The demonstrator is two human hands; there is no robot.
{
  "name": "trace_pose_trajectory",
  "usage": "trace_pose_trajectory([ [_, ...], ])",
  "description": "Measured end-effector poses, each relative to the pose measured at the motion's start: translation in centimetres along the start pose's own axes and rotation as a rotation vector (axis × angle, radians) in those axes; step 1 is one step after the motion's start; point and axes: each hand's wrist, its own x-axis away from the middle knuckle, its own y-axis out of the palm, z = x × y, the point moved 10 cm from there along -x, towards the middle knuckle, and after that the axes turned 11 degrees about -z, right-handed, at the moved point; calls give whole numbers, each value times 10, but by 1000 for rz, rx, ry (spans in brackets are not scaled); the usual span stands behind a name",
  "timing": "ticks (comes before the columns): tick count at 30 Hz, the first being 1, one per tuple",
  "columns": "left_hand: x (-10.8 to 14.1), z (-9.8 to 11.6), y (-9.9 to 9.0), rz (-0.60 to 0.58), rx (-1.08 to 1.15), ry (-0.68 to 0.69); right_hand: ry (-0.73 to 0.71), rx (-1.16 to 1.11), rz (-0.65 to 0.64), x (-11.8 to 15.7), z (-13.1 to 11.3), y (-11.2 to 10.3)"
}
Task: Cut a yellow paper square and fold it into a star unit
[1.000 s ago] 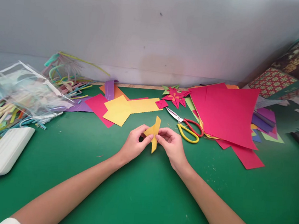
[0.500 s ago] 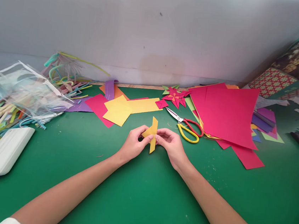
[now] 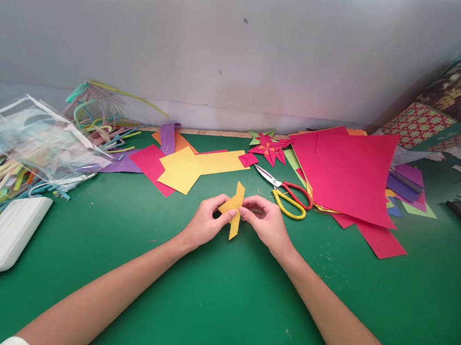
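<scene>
Nearer than the left hand (image 3: pixel 211 220) and right hand (image 3: pixel 267 223), the bench (image 3: pixel 216 308) is open between the forearms (image 3: pixel 115 289); scissors (image 3: pixel 305 194) obstruct just beyond the right hand, yellow sheets (image 3: pixel 181 170) lie low beyond the left, and farther out a wall (image 3: pixel 186 41) bars passage

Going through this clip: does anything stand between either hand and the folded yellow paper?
Nothing visible does. The left hand and right hand both touch the folded yellow paper directly. The scissors lie beyond the right hand on the green table, not between it and the paper.
</scene>
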Motion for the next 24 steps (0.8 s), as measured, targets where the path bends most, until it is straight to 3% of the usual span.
trace_pose_trajectory([
  [3, 0, 3, 3, -35, -24, -1, -1, 145, -8, 0, -3, -3],
  [12, -1, 11, 9, -94, -88, 22, -79, 120, -28, 0, -16, -6],
  [19, 3, 25, 1, 33, -143, 138, -128, 371, -38, 4, -28, -1],
  [24, 8, 24, -9, 151, -141, 168, 7, 130, -96, 1, 1, 13],
])
